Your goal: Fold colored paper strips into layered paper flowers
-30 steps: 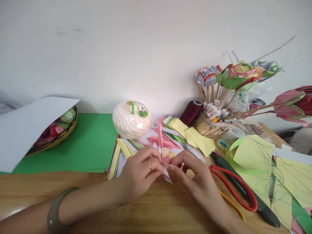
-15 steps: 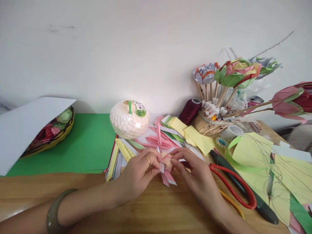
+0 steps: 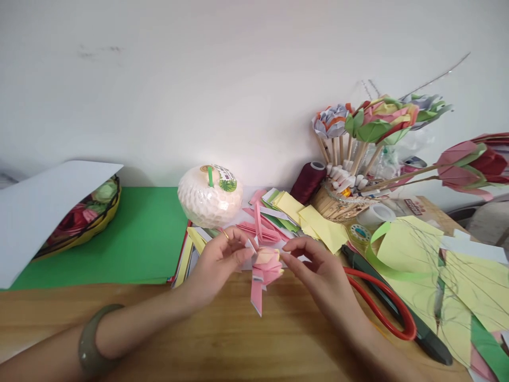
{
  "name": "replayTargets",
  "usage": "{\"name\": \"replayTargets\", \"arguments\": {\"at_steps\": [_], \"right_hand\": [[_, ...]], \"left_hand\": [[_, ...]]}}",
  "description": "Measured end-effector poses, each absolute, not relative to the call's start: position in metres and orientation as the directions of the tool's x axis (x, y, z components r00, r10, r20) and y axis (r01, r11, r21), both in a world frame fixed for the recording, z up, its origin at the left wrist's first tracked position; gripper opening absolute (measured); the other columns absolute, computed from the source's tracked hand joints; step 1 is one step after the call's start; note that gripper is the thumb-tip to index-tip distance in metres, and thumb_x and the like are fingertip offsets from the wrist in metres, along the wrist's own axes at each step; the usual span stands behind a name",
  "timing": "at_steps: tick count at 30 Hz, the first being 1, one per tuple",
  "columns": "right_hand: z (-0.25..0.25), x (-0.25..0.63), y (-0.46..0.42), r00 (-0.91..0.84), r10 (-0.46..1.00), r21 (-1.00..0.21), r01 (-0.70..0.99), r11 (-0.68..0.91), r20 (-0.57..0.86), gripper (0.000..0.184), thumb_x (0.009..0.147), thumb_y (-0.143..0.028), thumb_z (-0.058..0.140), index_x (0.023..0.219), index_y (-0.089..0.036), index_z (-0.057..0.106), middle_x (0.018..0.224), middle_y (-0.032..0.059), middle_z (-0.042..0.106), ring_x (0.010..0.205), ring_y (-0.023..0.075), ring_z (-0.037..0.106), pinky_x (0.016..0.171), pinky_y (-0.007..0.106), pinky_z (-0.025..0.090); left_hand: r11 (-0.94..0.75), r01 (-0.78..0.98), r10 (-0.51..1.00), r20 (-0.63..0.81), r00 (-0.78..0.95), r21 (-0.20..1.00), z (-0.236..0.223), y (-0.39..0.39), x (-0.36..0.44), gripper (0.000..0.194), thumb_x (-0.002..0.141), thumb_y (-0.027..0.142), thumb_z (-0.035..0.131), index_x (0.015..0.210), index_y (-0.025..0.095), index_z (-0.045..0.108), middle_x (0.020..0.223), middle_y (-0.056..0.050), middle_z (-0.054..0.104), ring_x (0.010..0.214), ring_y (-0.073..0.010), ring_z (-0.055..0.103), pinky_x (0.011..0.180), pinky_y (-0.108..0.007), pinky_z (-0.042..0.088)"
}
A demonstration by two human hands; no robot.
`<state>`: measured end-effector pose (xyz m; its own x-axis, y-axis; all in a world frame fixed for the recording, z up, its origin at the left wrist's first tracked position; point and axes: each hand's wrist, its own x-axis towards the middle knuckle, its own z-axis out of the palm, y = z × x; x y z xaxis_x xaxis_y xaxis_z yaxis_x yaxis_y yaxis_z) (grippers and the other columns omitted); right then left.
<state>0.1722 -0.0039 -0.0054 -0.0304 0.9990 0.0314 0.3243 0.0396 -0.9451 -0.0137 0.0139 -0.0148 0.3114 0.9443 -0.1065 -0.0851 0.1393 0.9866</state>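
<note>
Between my two hands, above the wooden table (image 3: 222,345), is a pink folded paper flower (image 3: 268,266) with pale yellow inner folds. One long pink strip-like petal hangs below it. My left hand (image 3: 222,262), with a gold ring and a bangle (image 3: 93,339) on the wrist, pinches a whitish edge of the flower from the left. At the flower's right side, my right hand (image 3: 318,270) holds its edge between thumb and forefinger. Folded pink paper pieces (image 3: 258,231) lie just behind it.
A wrapped white coconut (image 3: 210,204) stands behind my left hand. Right of my hands lie red-handled scissors (image 3: 407,318), a dark cutter-like tool (image 3: 429,339) and yellow paper sheets (image 3: 413,239). Paper flowers (image 3: 384,119) rise from a basket (image 3: 338,204) beside a maroon thread spool (image 3: 308,180).
The paper flower has turned in my hands, so its rounded pink side shows more and a long petal hangs lower. My fingers have moved slightly apart.
</note>
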Motion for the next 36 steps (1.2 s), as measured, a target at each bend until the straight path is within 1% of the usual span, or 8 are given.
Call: {"name": "replayTargets", "arguments": {"at_steps": [5,11,18,21,24,26,29,36], "right_hand": [[0.002,0.174,-0.013,-0.100,0.945,-0.857,0.400,0.325,0.312,0.008,0.085,-0.024,0.054,0.090,-0.023,0.060,0.089,0.0034,0.058,0.082,0.0176,0.054,0.067,0.027,0.046],[0.014,0.167,-0.026,-0.359,0.876,-0.816,0.364,0.450,0.323,0.027,0.083,-0.020,0.058,0.107,-0.031,0.061,0.091,0.0024,0.056,0.088,0.0179,0.055,0.076,0.029,0.046],[0.012,0.160,-0.026,-0.345,0.897,-0.856,0.336,0.393,0.276,0.017,0.081,-0.018,0.062,0.094,-0.028,0.067,0.082,0.0006,0.057,0.078,0.0143,0.056,0.069,0.025,0.047],[0.006,0.163,-0.022,-0.260,0.919,-0.863,0.340,0.374,0.296,0.012,0.078,-0.021,0.066,0.089,-0.027,0.069,0.079,-0.0001,0.058,0.074,0.0141,0.057,0.067,0.025,0.047],[0.002,0.166,-0.018,-0.184,0.939,-0.874,0.348,0.338,0.290,0.007,0.077,-0.027,0.068,0.083,-0.025,0.069,0.077,0.0007,0.060,0.073,0.0154,0.058,0.066,0.026,0.048],[0.000,0.167,-0.016,-0.157,0.950,-0.883,0.354,0.308,0.269,0.008,0.076,-0.030,0.068,0.081,-0.024,0.069,0.077,0.0016,0.062,0.072,0.0165,0.059,0.066,0.027,0.048],[0.000,0.166,-0.015,-0.151,0.963,-0.892,0.367,0.264,0.222,0.009,0.078,-0.030,0.066,0.083,-0.023,0.069,0.080,0.0028,0.067,0.071,0.0174,0.059,0.065,0.027,0.048],[-0.006,0.161,-0.015,-0.061,0.998,-0.956,0.290,0.050,0.034,0.017,0.074,-0.035,0.068,0.076,-0.019,0.067,0.064,0.0005,0.064,0.058,0.0145,0.055,0.054,0.025,0.044]], "left_hand": [[0.349,-0.208,0.898,-0.262,0.354,0.914,-0.011,0.020,-0.013,0.017,0.074,0.029,0.065,0.081,0.018,0.055,0.071,0.004,0.053,0.064,-0.0081,0.049,0.057,-0.019,0.039],[0.364,-0.085,0.832,-0.283,0.478,0.928,-0.008,0.017,-0.011,0.022,0.067,0.032,0.070,0.079,0.015,0.062,0.073,0.002,0.057,0.065,-0.0103,0.050,0.060,-0.023,0.038],[0.366,-0.011,0.756,-0.290,0.586,0.931,-0.010,0.016,-0.010,0.016,0.068,0.028,0.069,0.078,0.015,0.066,0.075,0.000,0.064,0.071,-0.0136,0.057,0.068,-0.026,0.042],[0.333,0.007,0.825,-0.295,0.483,0.943,-0.008,0.017,-0.012,0.023,0.076,0.037,0.061,0.082,0.015,0.066,0.081,-0.003,0.066,0.079,-0.0167,0.059,0.073,-0.030,0.044],[0.188,-0.032,0.931,-0.167,0.324,0.982,-0.002,0.015,-0.015,0.031,0.084,0.044,0.049,0.084,0.016,0.064,0.088,-0.004,0.065,0.087,-0.0174,0.058,0.079,-0.031,0.044],[0.103,-0.024,0.942,-0.090,0.323,0.994,0.002,0.013,-0.016,0.029,0.083,0.043,0.051,0.081,0.017,0.063,0.085,-0.003,0.064,0.084,-0.0163,0.058,0.078,-0.029,0.044],[0.094,0.071,0.908,-0.115,0.402,0.993,0.007,0.009,-0.014,0.015,0.073,0.030,0.065,0.077,0.017,0.061,0.078,-0.001,0.064,0.075,-0.0149,0.058,0.071,-0.027,0.045],[0.131,0.123,0.878,-0.173,0.447,0.984,0.002,0.012,-0.011,0.011,0.074,0.026,0.062,0.079,0.017,0.064,0.078,-0.001,0.067,0.073,-0.0156,0.061,0.066,-0.027,0.046]]}}
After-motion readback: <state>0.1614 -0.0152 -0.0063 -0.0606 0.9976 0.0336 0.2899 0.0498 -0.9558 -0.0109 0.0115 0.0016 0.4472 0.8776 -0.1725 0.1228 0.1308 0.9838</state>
